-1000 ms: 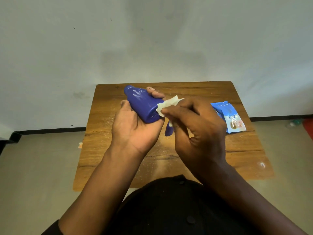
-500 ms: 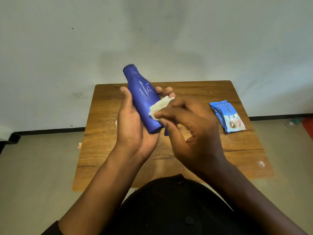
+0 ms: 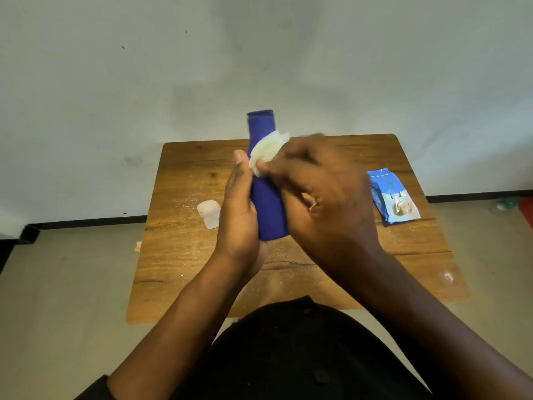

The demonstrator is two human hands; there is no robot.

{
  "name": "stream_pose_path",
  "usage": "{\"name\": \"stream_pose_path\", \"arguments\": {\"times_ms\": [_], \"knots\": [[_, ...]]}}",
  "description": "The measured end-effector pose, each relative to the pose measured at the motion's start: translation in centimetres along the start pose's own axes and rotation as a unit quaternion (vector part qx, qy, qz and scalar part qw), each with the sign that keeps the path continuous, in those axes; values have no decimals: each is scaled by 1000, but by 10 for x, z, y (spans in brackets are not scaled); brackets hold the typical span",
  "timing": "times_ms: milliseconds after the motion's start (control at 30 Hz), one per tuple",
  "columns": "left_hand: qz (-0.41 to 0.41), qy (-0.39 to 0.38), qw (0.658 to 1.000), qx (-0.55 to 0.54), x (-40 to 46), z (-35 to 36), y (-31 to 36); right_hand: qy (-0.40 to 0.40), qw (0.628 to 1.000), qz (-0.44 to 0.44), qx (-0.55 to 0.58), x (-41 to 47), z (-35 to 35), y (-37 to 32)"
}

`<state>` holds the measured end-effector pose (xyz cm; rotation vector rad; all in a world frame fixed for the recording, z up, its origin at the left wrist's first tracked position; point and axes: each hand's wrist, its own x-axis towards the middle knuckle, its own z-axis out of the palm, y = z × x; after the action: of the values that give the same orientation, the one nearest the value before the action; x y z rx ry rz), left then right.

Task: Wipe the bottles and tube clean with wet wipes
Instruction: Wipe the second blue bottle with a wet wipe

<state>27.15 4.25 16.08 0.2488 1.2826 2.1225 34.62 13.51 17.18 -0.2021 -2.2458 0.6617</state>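
Note:
A dark blue bottle (image 3: 266,203) stands nearly upright in the air above the wooden table (image 3: 178,255), cap end up. My left hand (image 3: 239,212) grips its lower body from the left. My right hand (image 3: 323,194) pinches a crumpled white wet wipe (image 3: 266,150) and presses it against the bottle's upper part. My right hand is blurred. A small white bottle (image 3: 209,213) lies on the table left of my left hand. The tube is hidden from view.
A blue wet-wipe packet (image 3: 393,196) lies on the right side of the table. White specks are scattered over the tabletop. A pale wall rises behind the table, and a small scrap (image 3: 138,246) lies on the floor at the left.
The blue bottle has swung from tilted left to nearly upright. My right hand has slid the wipe up from the bottle's lower body toward its neck. The small white bottle has come into view.

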Motion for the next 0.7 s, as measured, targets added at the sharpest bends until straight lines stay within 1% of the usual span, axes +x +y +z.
{"name": "stream_pose_path", "arguments": {"times_ms": [100, 167, 233, 367, 400, 567, 633, 700], "knots": [[6, -5, 999, -39, 6, -9, 7, -90, 995, -46, 1, -23, 5, -1], [15, -9, 999, -45, 9, -14, 9, -129, 990, -53, 12, -35, 7, 3], [9, -22, 999, -39, 10, -15, 8, -116, 992, -46, 17, -36, 6, 7], [-15, -27, 999, -9, 7, -11, 2, -8, 1000, 2, 13, -16, 1, 8], [-18, -25, 1000, 0, 6, -9, 1, 8, 1000, 12, 12, -10, 0, 8], [0, 4, 1000, 18, 7, -7, -3, 5, 1000, 26, -8, -3, 0, 6], [5, 21, 1000, -7, 8, -8, -2, -4, 1000, 16, -21, -13, 4, 1], [-5, 37, 998, -45, 11, -11, 1, -33, 999, 4, -28, -26, 6, -1]]}}
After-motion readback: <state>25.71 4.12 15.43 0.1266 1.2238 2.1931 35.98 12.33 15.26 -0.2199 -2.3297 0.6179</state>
